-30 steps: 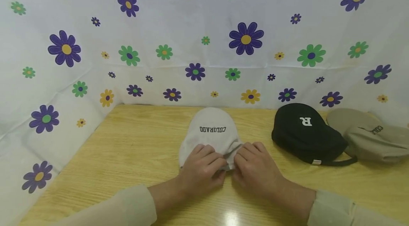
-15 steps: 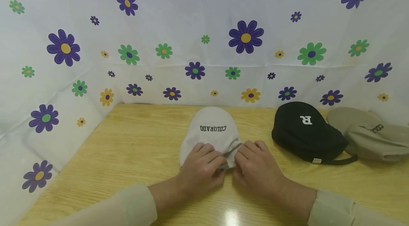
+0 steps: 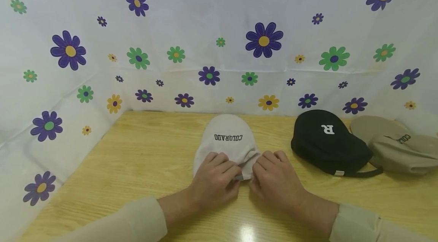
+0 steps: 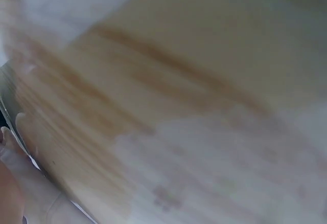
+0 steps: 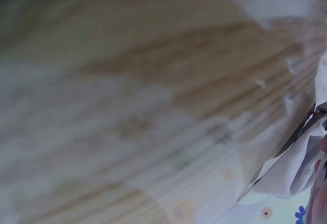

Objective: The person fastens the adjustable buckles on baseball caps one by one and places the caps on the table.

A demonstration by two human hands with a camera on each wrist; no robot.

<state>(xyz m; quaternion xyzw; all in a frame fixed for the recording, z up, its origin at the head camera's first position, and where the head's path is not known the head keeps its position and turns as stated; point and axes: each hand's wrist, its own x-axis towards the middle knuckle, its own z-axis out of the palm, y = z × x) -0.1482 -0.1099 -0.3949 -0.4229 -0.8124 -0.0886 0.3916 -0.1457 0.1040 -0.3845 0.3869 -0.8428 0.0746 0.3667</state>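
A light grey cap (image 3: 227,126) lies on the wooden table in the head view, its dark COLORADO lettering upside down to me. My left hand (image 3: 215,177) pinches the near edge with curled fingers. Just to its right, my right hand (image 3: 278,179) grips the same edge, and the fabric creases between the two. A small dark grey patch shows beside the left fingertips; what it belongs to is unclear. Both thumbs are mostly hidden. In the right wrist view, folded pale cloth of the cap (image 5: 286,175) appears at the right edge. The left wrist view is mostly blur.
A black cap (image 3: 316,141) with a white R sits to the right, its strap trailing forward. Partly behind it lies a tan cap (image 3: 393,154). A white flower-print cloth (image 3: 232,57) hangs along the table's back and left sides.
Both hands keep hold of the cap's near edge, with only very slight finger shifts. The small dark grey patch by the left fingertips looks a little different. The other caps stay put.
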